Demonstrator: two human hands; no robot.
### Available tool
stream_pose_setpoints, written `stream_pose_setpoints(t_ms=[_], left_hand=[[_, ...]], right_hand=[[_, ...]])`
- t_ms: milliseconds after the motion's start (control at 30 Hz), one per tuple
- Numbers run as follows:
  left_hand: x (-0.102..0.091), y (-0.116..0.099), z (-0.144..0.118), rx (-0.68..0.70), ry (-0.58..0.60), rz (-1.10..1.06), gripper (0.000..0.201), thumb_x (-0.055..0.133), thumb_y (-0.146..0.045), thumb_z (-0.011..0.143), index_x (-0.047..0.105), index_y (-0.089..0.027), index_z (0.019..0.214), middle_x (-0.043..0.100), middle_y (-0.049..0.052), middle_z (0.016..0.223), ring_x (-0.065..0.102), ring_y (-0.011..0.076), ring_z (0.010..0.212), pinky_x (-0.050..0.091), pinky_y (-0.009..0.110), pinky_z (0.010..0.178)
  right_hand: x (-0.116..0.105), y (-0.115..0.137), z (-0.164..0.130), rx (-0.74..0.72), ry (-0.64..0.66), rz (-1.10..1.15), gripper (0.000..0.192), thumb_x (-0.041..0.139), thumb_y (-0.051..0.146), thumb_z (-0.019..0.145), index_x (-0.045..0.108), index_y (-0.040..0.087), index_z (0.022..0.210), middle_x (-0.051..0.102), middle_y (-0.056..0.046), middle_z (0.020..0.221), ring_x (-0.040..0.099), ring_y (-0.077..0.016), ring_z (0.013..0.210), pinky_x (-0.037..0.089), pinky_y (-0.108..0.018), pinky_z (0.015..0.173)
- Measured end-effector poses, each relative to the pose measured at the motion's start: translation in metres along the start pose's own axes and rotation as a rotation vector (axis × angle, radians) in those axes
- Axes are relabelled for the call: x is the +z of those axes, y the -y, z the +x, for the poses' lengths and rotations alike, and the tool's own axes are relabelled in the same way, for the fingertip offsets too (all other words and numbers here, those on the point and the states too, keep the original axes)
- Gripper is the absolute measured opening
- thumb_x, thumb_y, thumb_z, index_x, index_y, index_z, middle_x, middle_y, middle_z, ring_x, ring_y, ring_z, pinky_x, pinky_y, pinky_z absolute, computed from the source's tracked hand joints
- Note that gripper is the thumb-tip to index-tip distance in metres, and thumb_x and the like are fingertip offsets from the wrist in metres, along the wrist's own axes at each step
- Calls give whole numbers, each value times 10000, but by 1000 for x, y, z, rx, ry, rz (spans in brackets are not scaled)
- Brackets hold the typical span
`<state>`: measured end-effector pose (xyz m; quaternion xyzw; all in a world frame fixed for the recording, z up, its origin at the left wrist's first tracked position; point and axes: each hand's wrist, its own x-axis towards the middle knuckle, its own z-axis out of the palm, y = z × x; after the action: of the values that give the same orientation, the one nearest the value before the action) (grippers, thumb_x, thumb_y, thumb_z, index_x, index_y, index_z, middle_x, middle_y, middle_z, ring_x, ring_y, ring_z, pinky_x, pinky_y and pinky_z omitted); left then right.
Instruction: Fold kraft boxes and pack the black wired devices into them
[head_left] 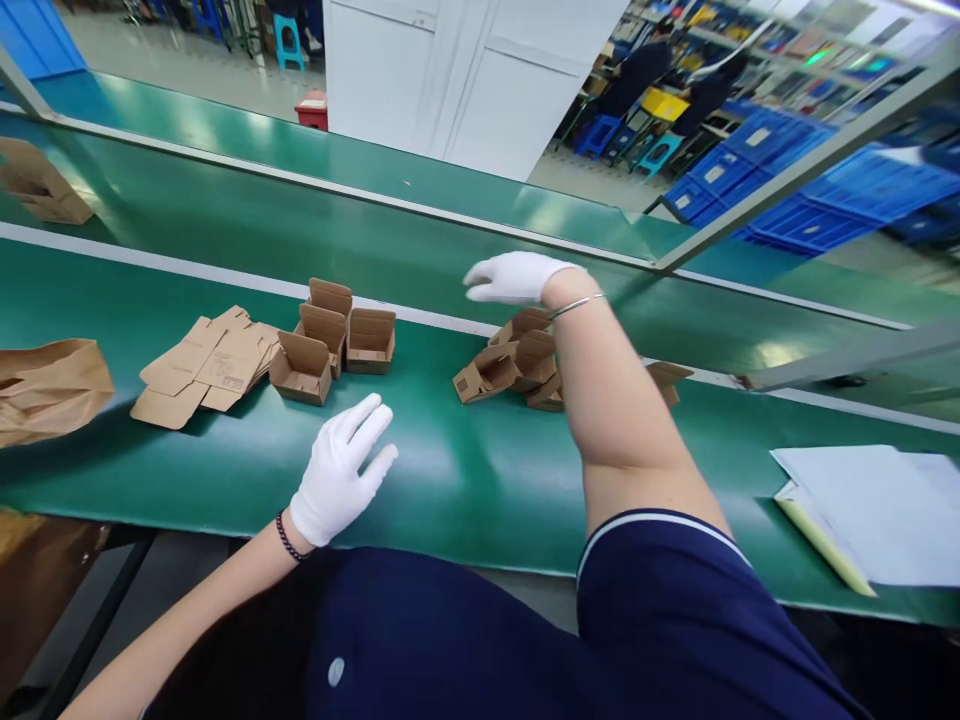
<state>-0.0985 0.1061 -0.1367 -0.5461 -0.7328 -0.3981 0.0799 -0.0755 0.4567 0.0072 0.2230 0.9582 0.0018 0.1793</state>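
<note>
My left hand point(341, 472), in a white glove, is over the near part of the green table with its fingers apart and nothing in it. Just beyond it stand several small open cardboard boxes point(301, 368) with raised lids. My right hand point(517, 278), gloved too, reaches out past a second group of open cardboard boxes point(491, 372). Its fingers are stretched to the left, the thumb a little apart, and I see nothing held. My right forearm hides part of that group. Flat folded cardboard blanks point(217, 362) lie in a loose pile left of the first boxes.
A brown paper bag point(52, 390) rests at the left. White papers point(877, 510) lie at the right. A metal frame bar point(360, 200) runs along the table's far side, with a slanting post point(810, 165) at the right. Blue crates point(757, 150) and people are beyond.
</note>
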Motion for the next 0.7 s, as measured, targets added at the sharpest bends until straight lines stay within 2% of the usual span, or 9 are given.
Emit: stream_pose_setpoints(t_ms=[100, 167, 200, 300, 367, 433, 533, 600, 700], left_hand=[[8, -8, 6, 44, 124, -57, 306, 552, -319, 967, 600, -235, 1257, 639, 121, 1337, 638, 258, 1187, 536, 426, 998], [19, -23, 15, 147, 274, -84, 262, 537, -337, 972, 632, -234, 1193, 645, 106, 1328, 651, 250, 1142, 543, 405, 961], [25, -32, 21, 214, 354, -78, 255, 527, -339, 974, 635, -232, 1178, 633, 103, 1346, 664, 245, 1095, 551, 396, 921], [52, -59, 44, 370, 538, 0, 265, 482, -313, 979, 609, -214, 1190, 549, 115, 1447, 682, 217, 921, 549, 369, 779], [74, -72, 62, 398, 589, 57, 308, 476, -268, 969, 567, -204, 1255, 483, 138, 1503, 680, 210, 882, 531, 356, 735], [96, -78, 81, 343, 601, 115, 412, 489, -215, 946, 496, -184, 1357, 450, 185, 1512, 686, 221, 877, 516, 357, 717], [118, -76, 102, 196, 627, 232, 481, 423, -115, 941, 429, -108, 1422, 602, 227, 1297, 695, 257, 851, 495, 378, 694], [119, -70, 105, 163, 671, 288, 408, 359, -79, 954, 511, -80, 1333, 681, 183, 1078, 692, 280, 879, 483, 385, 701], [95, -56, 88, 173, 716, 319, 301, 370, -103, 970, 611, -122, 1150, 689, 128, 981, 679, 274, 902, 467, 373, 701]], right_hand=[[15, -62, -24, 140, 216, 31, 576, 672, 223, 789, 631, 198, 1364, 653, -84, 1354, 630, -301, 1180, 494, -385, 986], [31, -87, -39, 123, 246, 145, 578, 646, 244, 825, 597, 204, 1400, 634, -83, 1383, 620, -302, 1206, 491, -402, 1012], [39, -94, -46, 103, 209, 210, 549, 607, 295, 871, 582, 211, 1413, 618, -76, 1404, 609, -296, 1229, 479, -409, 1040], [54, -102, -63, 87, 46, 368, 569, 452, 481, 964, 513, 219, 1465, 536, -59, 1493, 545, -279, 1327, 432, -416, 1117], [58, -102, -69, 60, 23, 421, 708, 519, 575, 910, 431, 225, 1519, 467, -60, 1549, 500, -285, 1376, 439, -406, 1118], [62, -102, -70, 15, 46, 417, 924, 687, 585, 780, 350, 224, 1561, 421, -74, 1578, 475, -309, 1396, 457, -407, 1103], [69, -102, -68, 12, 29, 353, 1042, 777, 507, 696, 314, 203, 1578, 432, -98, 1568, 495, -341, 1372, 465, -422, 1091], [74, -100, -66, 16, 2, 334, 987, 752, 464, 723, 325, 204, 1574, 478, -97, 1536, 534, -338, 1333, 477, -424, 1074], [81, -91, -67, 1, -14, 344, 821, 699, 436, 772, 425, 235, 1519, 572, -66, 1455, 592, -312, 1262, 509, -408, 1030]])
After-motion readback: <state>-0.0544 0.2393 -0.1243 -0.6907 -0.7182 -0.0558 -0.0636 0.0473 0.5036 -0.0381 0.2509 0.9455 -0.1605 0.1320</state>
